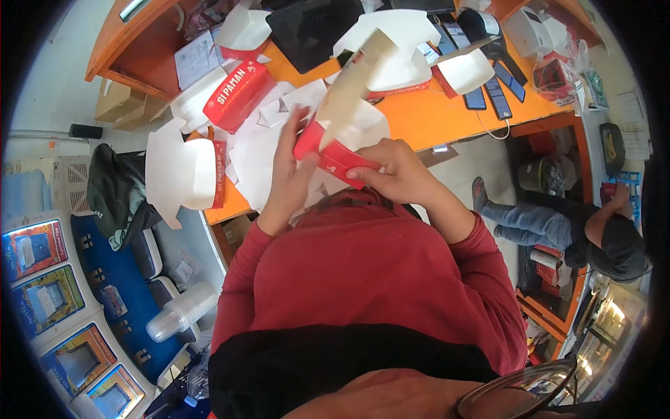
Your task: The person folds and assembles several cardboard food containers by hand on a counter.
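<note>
A red and white cardboard food box [342, 162], partly folded, is between my two hands in front of my body. One pale flap stands up from it, smeared by motion. My right hand [399, 170] grips the box's right end, thumb pressed on the red front panel. At the left end my left hand [285, 173] holds the box between its thumb and raised fingers, the tips somewhat blurred. Flat white cardboard blanks [255, 157] lie under and beside my left hand. A red folded box [239, 96] stands beyond them, and an opened-out box [183, 167] is at the left.
On the orange table [426, 126] are more white boxes [466, 72], several phones [497, 98] and a black tray-like object [313, 31]. Stacked clear plastic cups [181, 312] lie at the lower left. Another person [551, 227] is at the right, near orange shelving.
</note>
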The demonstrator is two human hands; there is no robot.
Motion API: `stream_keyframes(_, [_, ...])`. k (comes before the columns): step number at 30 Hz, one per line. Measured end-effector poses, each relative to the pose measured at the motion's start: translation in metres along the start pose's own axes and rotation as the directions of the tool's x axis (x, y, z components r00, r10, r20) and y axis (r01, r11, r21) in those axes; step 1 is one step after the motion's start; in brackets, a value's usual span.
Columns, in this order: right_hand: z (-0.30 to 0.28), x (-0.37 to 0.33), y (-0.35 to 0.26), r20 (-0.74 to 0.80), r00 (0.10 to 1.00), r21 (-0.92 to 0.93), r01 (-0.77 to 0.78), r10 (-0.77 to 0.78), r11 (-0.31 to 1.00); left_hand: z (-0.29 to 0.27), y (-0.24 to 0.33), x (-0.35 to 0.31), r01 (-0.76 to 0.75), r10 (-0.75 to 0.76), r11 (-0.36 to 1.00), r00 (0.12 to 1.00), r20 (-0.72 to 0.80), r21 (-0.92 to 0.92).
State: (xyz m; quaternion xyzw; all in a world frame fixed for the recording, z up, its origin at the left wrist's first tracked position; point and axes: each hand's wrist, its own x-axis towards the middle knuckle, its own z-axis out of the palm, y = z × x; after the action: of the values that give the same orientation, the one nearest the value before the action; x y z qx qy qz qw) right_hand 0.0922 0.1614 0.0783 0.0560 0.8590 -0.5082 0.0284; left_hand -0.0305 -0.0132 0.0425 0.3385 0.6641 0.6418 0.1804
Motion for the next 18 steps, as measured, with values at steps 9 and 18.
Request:
stream_keyframes(9, [0.016, -0.021, 0.024, 0.012, 0.968, 0.544, -0.216, 0.250, 0.811, 0.039, -0.014, -0.005, -0.005, 0.025, 0.998, 0.934, 0.357, -0.058])
stream_keyframes(18, [-0.033, -0.037, 0.022, -0.064, 0.993, 0.396, -0.068, 0.102, 0.916, 0.081, -0.010, 0.011, -0.128, 0.092, 0.988, 0.939, 0.331, 0.089])
